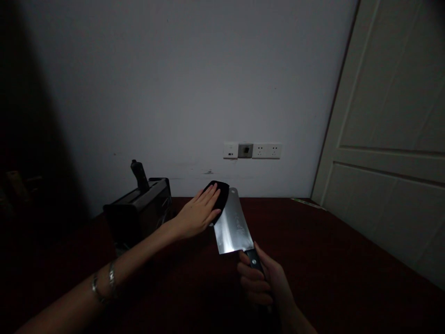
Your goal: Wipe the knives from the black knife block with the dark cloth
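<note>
My right hand (259, 280) is wrapped around the dark riveted handle of a cleaver (234, 225), whose broad shiny blade points up and away from me. Engraved marks show on the steel, and a small hole sits near its far corner. My left hand (200, 211) holds a black cloth (222, 199) against the far left part of the blade, fingers stretched flat over it. That part of the blade is covered by the cloth and fingers. To the left, a dark knife block (139, 204) has one black handle (139, 175) sticking up from it.
A dark reddish table (306, 250) lies under the hands, against a pale wall (194, 93). Wall sockets (266, 150) are set behind the cleaver. On the right stands a white panelled door (385, 185). A thin strip (308, 203) lies at the table's back right edge.
</note>
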Demonstrator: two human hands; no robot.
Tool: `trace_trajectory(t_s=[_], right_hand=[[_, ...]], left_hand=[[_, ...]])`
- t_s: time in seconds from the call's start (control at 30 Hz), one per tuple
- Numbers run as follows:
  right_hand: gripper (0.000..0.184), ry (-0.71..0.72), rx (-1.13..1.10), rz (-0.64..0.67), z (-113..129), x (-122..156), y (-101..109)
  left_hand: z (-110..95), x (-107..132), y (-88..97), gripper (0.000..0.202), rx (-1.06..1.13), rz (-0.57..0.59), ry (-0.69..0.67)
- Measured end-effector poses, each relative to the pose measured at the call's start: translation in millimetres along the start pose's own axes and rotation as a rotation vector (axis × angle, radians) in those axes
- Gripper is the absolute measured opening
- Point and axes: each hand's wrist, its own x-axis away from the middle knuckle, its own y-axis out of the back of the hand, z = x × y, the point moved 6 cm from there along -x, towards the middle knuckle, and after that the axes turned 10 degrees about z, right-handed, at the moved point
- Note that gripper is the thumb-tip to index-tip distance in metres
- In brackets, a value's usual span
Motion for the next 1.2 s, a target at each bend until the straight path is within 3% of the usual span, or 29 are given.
trace_trajectory(t_s=[0.17,0.7,0.87,1.07,1.2], right_hand=[[0.029,-0.001,0.054,-0.025,2.2,1.5,3.6],[0.029,0.057,0.127,-0.061,10.3,4.2,4.5],[0.031,0.034,0.122,-0.065,4.1,3.3,3.9],[0.032,0.006,0.108,-0.071,0.8,2.2,4.2],[0.03,0.069,0.116,-0.081,12.6,4.2,3.6]], left_hand=[[-8.6,2.1,-3.8,0.056,0.003,-0.026,0.027],[-63.9,27.9,-4.2,0.056,-0.074,-0.029,-0.063],[-73.2,19.3,4.0,0.058,-0.096,-0.052,-0.056],[-59.5,-6.6,13.1,0.057,-0.056,-0.084,0.008],[-76.6,-7.2,12.5,0.058,-0.047,-0.085,-0.061]])
